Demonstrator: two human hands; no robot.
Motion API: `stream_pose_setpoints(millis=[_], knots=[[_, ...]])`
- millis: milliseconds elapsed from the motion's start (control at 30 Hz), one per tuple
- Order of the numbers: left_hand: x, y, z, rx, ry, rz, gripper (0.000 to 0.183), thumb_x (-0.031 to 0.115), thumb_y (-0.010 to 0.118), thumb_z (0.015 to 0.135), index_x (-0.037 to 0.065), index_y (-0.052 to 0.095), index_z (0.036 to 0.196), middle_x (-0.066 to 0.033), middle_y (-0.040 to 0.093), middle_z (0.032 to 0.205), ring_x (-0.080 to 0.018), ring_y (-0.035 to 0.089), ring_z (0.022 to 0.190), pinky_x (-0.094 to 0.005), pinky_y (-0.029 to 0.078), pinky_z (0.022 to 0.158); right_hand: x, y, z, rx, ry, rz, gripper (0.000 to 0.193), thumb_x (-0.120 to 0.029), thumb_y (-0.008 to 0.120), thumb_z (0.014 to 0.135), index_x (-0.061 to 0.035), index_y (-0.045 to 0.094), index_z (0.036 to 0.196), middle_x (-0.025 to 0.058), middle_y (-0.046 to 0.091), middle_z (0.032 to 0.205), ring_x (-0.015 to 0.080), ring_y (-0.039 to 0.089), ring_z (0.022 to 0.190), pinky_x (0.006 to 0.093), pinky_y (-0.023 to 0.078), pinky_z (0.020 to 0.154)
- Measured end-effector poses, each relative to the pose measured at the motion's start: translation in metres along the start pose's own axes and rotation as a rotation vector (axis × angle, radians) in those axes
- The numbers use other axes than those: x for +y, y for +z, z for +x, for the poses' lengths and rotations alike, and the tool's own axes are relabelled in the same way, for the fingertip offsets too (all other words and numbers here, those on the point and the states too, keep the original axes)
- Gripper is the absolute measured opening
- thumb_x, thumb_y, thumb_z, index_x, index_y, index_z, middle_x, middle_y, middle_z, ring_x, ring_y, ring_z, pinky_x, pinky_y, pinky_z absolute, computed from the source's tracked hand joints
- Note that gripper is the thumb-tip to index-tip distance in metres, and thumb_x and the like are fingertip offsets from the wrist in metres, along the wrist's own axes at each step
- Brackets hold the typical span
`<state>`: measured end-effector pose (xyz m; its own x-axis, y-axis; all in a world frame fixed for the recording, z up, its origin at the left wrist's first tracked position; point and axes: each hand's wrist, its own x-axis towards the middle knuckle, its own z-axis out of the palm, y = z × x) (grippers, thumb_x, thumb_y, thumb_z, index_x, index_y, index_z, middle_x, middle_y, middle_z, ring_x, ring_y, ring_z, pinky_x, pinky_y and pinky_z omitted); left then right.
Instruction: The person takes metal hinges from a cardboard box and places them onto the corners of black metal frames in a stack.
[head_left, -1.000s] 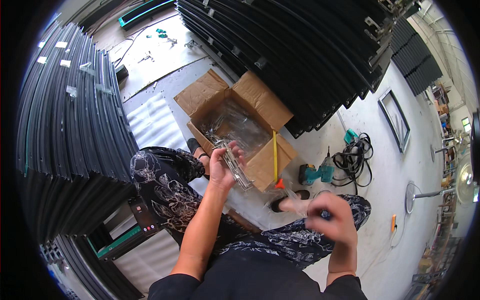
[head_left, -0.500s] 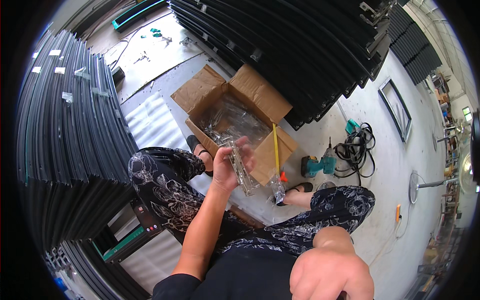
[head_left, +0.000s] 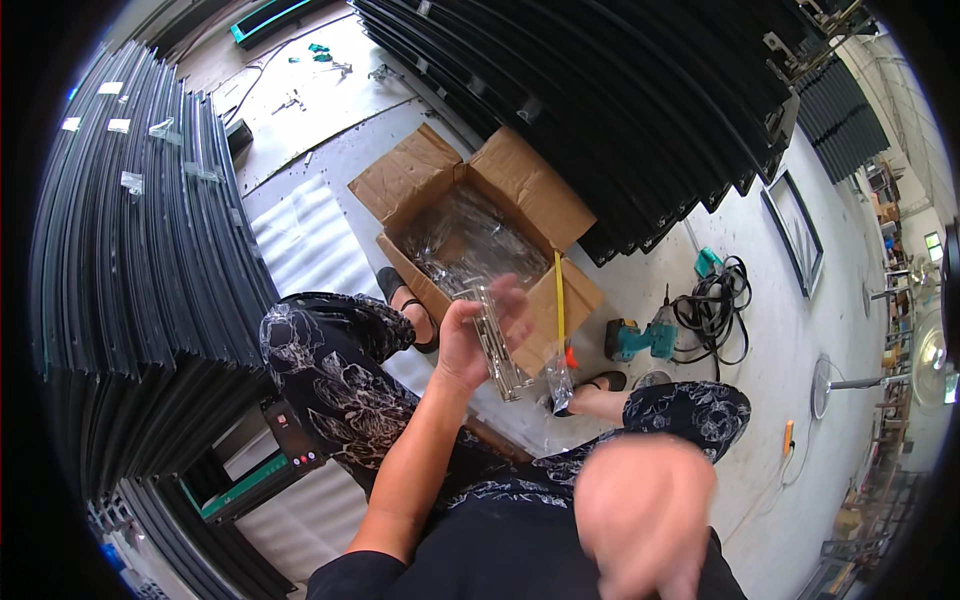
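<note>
My left hand [head_left: 467, 345] is closed around a bundle of slim silver metal bars [head_left: 497, 350], which look like hardware fittings. It is held just above the near edge of an open cardboard box [head_left: 412, 255]. Clear plastic bags and more shiny metal parts [head_left: 455, 235] lie inside the box. Close to the camera, my right hand [head_left: 645, 515] is raised at the lower right. Motion smears it, and its fingers are mostly hidden, so whether it holds anything does not show.
Stacks of long black frames stand on the left [head_left: 150, 230] and far right [head_left: 620, 110]. A teal cordless drill [head_left: 640, 340] and a coiled black cable [head_left: 715, 310] lie on the floor, right of the box. A yellow tape strip [head_left: 560, 300] runs down the box flap. Beyond stands a fan [head_left: 822, 387].
My left hand, with the metal bars, has shifted slightly right in the picture. My right hand has risen a little and is now more blurred.
</note>
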<state>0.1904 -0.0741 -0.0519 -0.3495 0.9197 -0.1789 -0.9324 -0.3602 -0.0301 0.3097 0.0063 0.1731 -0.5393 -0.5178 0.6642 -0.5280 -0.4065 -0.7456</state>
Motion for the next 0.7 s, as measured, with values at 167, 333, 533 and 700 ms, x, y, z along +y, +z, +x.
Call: stream_pose_setpoints(millis=[167,333,533,700], knots=[[-0.002,0.002,-0.001,0.034,0.043,0.158,0.061,0.027,0.043,0.074,-0.001,0.045,0.127,-0.0160,0.049,0.128,-0.0276,0.043,0.121,-0.0399,0.030,0.105,0.092,-0.022,-0.090,0.997,0.953,-0.663,0.028,-0.024,0.064,0.083,0.0007,0.059,0.094,0.0108,0.062,0.084,0.0188,0.061,0.076,0.0290,0.047,0.070],[-0.011,-0.013,0.002,0.082,0.061,0.380,0.060,0.029,0.040,0.076,-0.003,0.046,0.126,-0.0154,0.049,0.128,-0.0249,0.045,0.119,-0.0385,0.033,0.103,0.152,-0.015,-0.135,1.008,1.050,-0.474,0.027,-0.024,0.063,0.085,0.0005,0.059,0.095,0.0060,0.061,0.083,0.0121,0.057,0.076,0.0245,0.045,0.069],[-0.039,-0.049,0.008,0.511,0.144,0.279,0.035,0.025,0.040,0.080,0.001,0.056,0.100,-0.0094,0.061,0.090,-0.0214,0.059,0.084,-0.0350,0.049,0.077,0.191,-0.010,-0.179,1.330,0.952,0.008,0.020,-0.020,0.059,0.088,-0.0007,0.060,0.094,0.0005,0.061,0.081,0.0058,0.055,0.071,0.0201,0.045,0.064],[-0.052,-0.067,0.012,0.767,0.199,0.350,0.024,0.024,0.045,0.083,0.001,0.051,0.089,-0.0098,0.059,0.074,-0.0197,0.058,0.057,-0.0305,0.050,0.054,0.225,-0.017,-0.228,1.639,0.914,-0.196,0.019,-0.019,0.060,0.088,-0.0005,0.060,0.084,0.0008,0.059,0.069,0.0060,0.051,0.057,0.0208,0.041,0.051]])
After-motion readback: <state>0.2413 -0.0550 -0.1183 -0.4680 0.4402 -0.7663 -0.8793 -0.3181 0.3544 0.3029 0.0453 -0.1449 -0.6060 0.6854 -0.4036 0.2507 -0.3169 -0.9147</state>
